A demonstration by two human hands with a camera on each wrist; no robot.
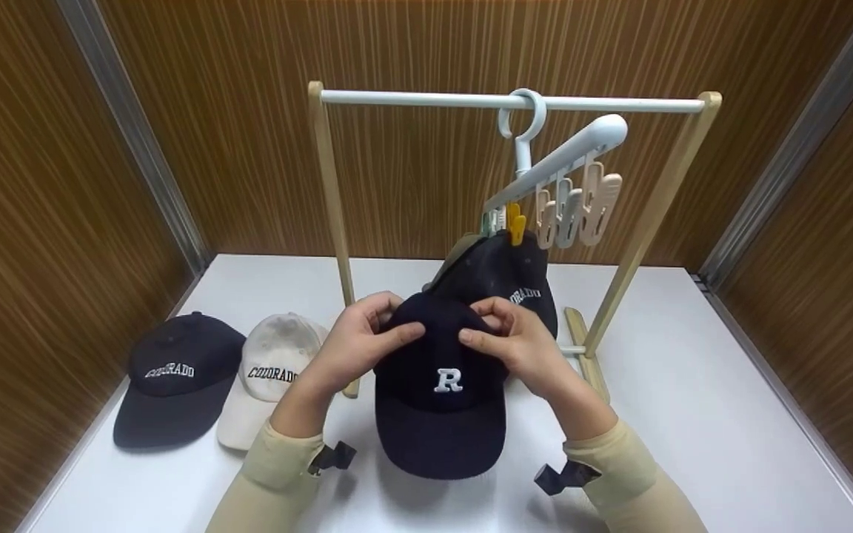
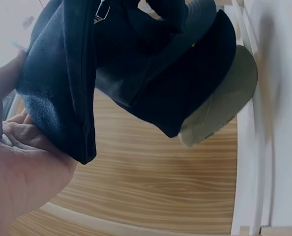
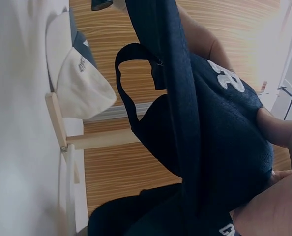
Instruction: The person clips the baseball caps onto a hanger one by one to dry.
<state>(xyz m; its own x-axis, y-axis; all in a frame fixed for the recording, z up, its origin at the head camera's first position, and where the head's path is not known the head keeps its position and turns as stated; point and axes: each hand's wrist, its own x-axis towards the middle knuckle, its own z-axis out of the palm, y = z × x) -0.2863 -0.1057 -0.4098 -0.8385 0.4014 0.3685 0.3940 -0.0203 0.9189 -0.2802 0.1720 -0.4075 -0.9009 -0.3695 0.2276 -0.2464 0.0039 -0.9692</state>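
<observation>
A navy baseball cap [image 1: 437, 437] with a white letter R is held up in front of the rack, its brim toward me. My left hand [image 1: 363, 337] pinches the crown's left side, thumb on the front. On the other side of the crown my right hand [image 1: 519, 344] pinches it the same way. Behind it a dark cap [image 1: 489, 266] with white lettering hangs by clips from a white clip hanger [image 1: 560, 159], with an olive-beige cap [image 2: 229, 93] beyond. In the right wrist view the held cap's back strap [image 3: 126, 88] shows.
A wooden rack [image 1: 330, 185] with a white rod [image 1: 426, 98] carries the hanger. Several pastel clips [image 1: 567, 215] and a yellow clip [image 1: 516, 224] hang from it. To the left, a navy cap [image 1: 175, 392] and a white cap [image 1: 275, 355] lie on the white table [image 1: 730, 414].
</observation>
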